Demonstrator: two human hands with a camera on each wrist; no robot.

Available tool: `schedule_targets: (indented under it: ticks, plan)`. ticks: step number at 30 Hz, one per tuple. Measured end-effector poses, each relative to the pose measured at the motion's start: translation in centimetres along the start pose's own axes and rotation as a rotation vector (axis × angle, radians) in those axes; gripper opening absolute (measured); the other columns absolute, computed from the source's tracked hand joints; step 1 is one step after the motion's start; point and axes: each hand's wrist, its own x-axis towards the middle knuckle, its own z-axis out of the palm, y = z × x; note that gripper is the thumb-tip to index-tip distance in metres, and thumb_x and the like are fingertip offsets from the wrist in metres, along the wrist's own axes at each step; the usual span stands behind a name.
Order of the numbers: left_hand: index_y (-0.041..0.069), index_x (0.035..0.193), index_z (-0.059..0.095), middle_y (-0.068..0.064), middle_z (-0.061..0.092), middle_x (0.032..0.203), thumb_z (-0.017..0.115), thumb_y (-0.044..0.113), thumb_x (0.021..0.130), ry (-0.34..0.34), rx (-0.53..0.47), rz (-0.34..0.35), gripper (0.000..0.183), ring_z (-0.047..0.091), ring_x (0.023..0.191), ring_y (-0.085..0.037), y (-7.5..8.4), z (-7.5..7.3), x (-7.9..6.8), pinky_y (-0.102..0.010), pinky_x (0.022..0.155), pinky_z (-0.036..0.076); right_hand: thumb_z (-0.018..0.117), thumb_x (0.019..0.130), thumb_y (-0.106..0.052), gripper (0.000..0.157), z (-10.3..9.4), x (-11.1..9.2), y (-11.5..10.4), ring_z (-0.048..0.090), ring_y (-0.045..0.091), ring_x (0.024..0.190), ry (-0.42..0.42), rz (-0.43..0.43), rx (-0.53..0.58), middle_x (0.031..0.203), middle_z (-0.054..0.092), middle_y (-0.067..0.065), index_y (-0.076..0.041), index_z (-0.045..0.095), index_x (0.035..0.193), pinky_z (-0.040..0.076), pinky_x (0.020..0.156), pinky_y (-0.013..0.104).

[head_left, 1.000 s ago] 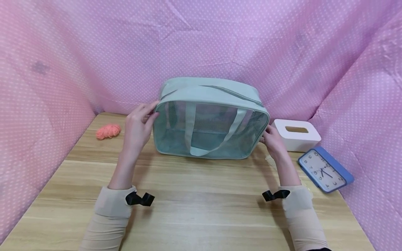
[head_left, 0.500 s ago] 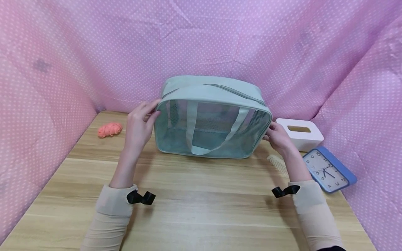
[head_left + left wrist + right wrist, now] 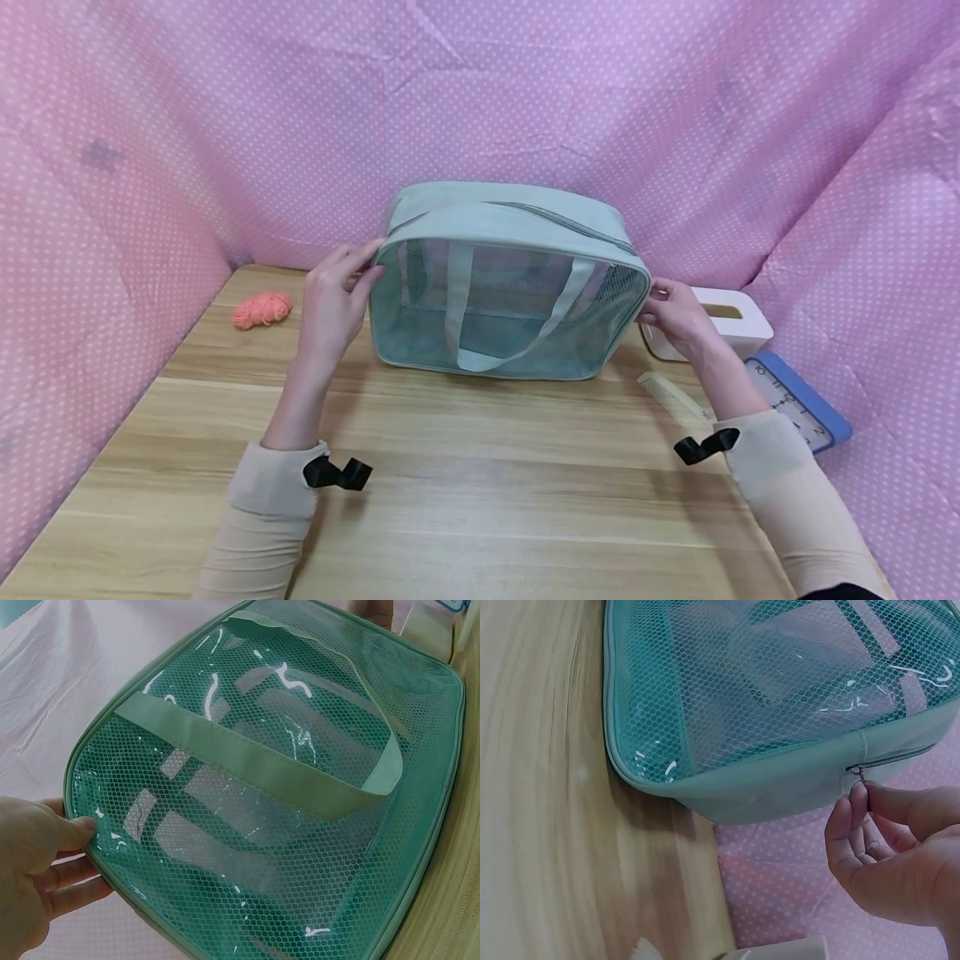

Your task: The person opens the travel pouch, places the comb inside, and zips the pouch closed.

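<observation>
We see a pale green bag with clear mesh-patterned panels (image 3: pixel 510 283) standing upright on a light wood-grain table (image 3: pixel 450 500), at the middle of its far side, with its pale green strap handle (image 3: pixel 474 362) hanging down the front. Our left hand (image 3: pixel 330 300) pinches the bag's upper left edge, thumb on the front panel and fingers behind. At the bag's right end, our right hand (image 3: pixel 675 312) has thumb and fingertips together, clamped on a small metal zipper pull (image 3: pixel 861 777). Just beyond that hand sits a white box with an oval-ended slot (image 3: pixel 746 333) — partly hidden by it — and nearer us lie a cream comb (image 3: pixel 675 400) and a blue-framed clock (image 3: pixel 801 400), the clock partly covered by our forearm. A coral yarn skein (image 3: pixel 262 310) lies well left of the bag.
</observation>
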Motion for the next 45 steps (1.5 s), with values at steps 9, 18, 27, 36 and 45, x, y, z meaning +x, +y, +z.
schedule_targets:
  ticks: [9,18,27,36,45]
  plan:
    - [0.007,0.125,0.074,-0.020,0.071,0.097,0.072,0.002,0.093,0.005,-0.007,0.007,0.033,0.072,0.096,-0.033,0.3,0.2,-0.1,0.004,0.078,0.045,0.055,0.101,0.006,0.032,-0.6,0.2,-1.8,0.072,0.006,0.070,-0.016,0.059,-0.080,0.078,0.074,-0.009,-0.019,0.066,0.085,0.061,0.070,0.020]
    - [0.006,0.125,0.074,-0.019,0.071,0.099,0.073,0.001,0.092,-0.001,0.000,-0.003,0.034,0.070,0.096,-0.030,0.6,0.3,-0.3,0.004,0.078,0.044,0.055,0.101,0.006,0.030,-0.9,0.0,-3.4,0.072,0.006,0.067,-0.025,0.105,-0.084,0.074,0.075,-0.009,-0.018,0.064,0.084,0.062,0.068,0.021]
    - [0.005,0.124,0.074,-0.021,0.072,0.100,0.072,0.000,0.092,0.009,-0.011,0.006,0.033,0.071,0.096,-0.033,0.7,0.2,-0.3,0.004,0.077,0.045,0.062,0.100,0.001,0.023,-1.1,-0.1,-6.2,0.072,0.006,0.065,-0.011,0.084,-0.105,0.073,0.076,-0.006,-0.016,0.068,0.085,0.062,0.068,0.020]
    - [0.007,0.126,0.074,-0.020,0.072,0.100,0.071,0.001,0.093,0.013,-0.011,0.005,0.033,0.072,0.097,-0.032,0.7,0.1,-0.3,0.003,0.078,0.047,0.071,0.096,-0.008,0.016,-0.4,-0.5,-9.7,0.069,0.004,0.065,0.057,0.086,-0.220,0.075,0.076,-0.008,-0.020,0.070,0.086,0.061,0.069,0.019]
    - [0.009,0.126,0.074,-0.017,0.072,0.098,0.072,0.003,0.093,0.015,0.027,0.000,0.034,0.072,0.097,-0.029,0.7,-0.1,-0.6,-0.024,0.080,0.061,0.073,0.095,-0.011,0.014,1.1,-0.3,-12.0,0.067,0.002,0.064,0.073,0.041,-0.375,0.074,0.075,-0.011,-0.021,0.068,0.087,0.060,0.067,0.017]
